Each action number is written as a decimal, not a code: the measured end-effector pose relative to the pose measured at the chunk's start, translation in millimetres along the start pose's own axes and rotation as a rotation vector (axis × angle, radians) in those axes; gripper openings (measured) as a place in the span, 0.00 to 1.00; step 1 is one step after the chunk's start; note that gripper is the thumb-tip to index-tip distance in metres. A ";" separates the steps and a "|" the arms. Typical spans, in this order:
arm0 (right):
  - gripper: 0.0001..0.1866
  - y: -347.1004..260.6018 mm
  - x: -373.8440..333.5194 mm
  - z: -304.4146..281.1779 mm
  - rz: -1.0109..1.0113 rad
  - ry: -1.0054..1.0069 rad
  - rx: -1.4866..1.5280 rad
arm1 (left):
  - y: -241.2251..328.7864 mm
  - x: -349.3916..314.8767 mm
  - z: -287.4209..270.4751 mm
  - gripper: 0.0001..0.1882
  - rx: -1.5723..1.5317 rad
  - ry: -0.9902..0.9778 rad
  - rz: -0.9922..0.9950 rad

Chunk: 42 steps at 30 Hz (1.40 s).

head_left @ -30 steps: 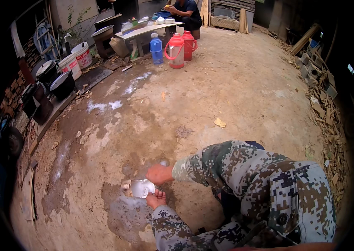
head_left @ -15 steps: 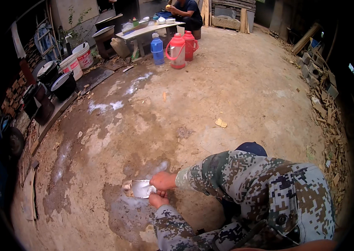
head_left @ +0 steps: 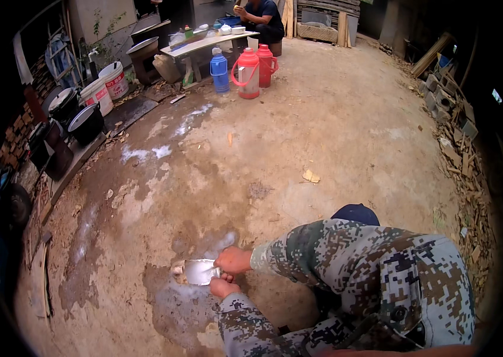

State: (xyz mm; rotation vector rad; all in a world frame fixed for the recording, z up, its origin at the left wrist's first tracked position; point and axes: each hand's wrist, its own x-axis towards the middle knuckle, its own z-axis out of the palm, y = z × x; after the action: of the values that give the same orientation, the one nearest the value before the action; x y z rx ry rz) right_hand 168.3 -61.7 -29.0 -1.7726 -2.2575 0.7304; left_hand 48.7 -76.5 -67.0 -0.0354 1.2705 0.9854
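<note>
My right hand (head_left: 233, 260) is closed around the near end of a broad, flat silvery-white blade-like piece (head_left: 199, 272). My left hand (head_left: 225, 286) is also closed, pressed against that same end just below. The piece lies low over wet, grey, foamy-looking ground. Its exact kind is too small and bright to tell. At its far left edge, a small pinkish-beige lump or block (head_left: 177, 270) shows partly from underneath. My fingers hide the end they grip. Both forearms wear camouflage sleeves.
A seated person (head_left: 260, 21) holds something yellow behind a low table (head_left: 207, 43). Red and blue thermos flasks (head_left: 220, 71) stand before it. White buckets (head_left: 96, 95) and a black pot (head_left: 86, 123) line the left side. Broken wood (head_left: 462, 160) lies along the right.
The silvery-white piece now looks flatter, its face more evenly seen. My hands stay closed on it in nearly the same place. The view has shifted slightly.
</note>
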 end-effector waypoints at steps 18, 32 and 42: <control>0.19 -8.7 -17.2 -14.9 0.028 0.013 -0.003 | -45.3 9.6 -2.6 0.21 -0.003 -0.152 0.212; 0.17 -9.2 -21.9 -9.1 -0.031 0.018 -0.044 | 0.0 32.9 -8.0 0.14 -0.161 -0.193 -0.251; 0.15 -14.8 -19.7 -6.5 -0.122 0.109 -0.006 | -9.6 53.2 -14.5 0.15 -0.084 -0.221 -0.126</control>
State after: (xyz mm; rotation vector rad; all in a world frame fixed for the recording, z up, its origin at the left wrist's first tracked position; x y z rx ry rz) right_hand 163.7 -81.2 -13.2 -1.6180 -2.2736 0.5894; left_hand 41.5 -58.4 -119.5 -0.0698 1.0123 0.9070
